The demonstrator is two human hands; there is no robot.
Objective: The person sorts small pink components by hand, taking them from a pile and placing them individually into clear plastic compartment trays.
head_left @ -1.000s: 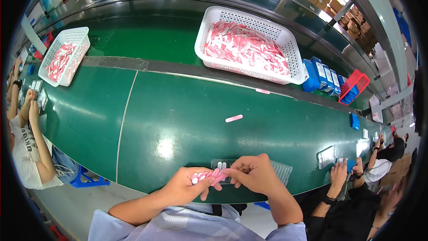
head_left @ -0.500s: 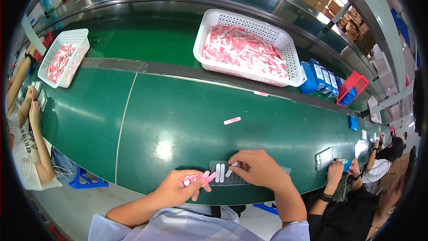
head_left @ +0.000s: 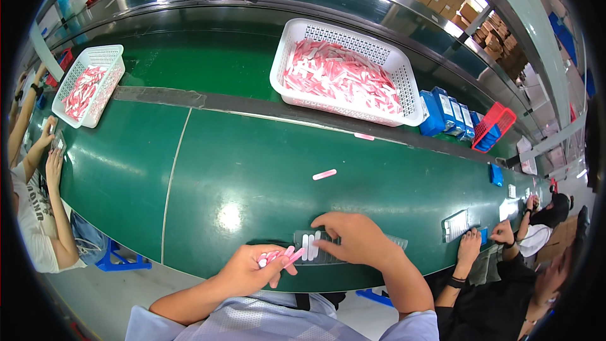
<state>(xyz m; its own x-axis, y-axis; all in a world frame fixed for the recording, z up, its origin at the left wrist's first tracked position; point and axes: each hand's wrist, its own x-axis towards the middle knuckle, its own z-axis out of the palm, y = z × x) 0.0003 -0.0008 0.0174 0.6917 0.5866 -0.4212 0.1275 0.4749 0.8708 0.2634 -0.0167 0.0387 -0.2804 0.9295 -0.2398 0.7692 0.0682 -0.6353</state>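
My left hand [head_left: 259, 268] is closed around a bunch of small pink and white sticks [head_left: 278, 256] with rounded ends. They poke out past its fingers at the left end of a clear plastic tray [head_left: 298, 238]. Inside that tray, several white sticks [head_left: 305, 247] lie side by side. Above it is my right hand [head_left: 356, 238], thumb and index finger apart, with the thumb tip touching the rightmost white stick [head_left: 317, 235]. That hand covers much of the tray's middle.
A large white basket [head_left: 410, 85] heaped with pink and white sticks stands at the back, beside blue boxes [head_left: 432, 113] and a red basket [head_left: 495, 127]. One loose stick [head_left: 324, 175] lies mid-table. Another white basket [head_left: 104, 104] is at left. Co-workers' hands [head_left: 468, 249] work at both sides.
My right hand has moved slightly left, and its white stick now lies in line with the others in the tray. The fingers have spread. My left hand keeps its bunch.
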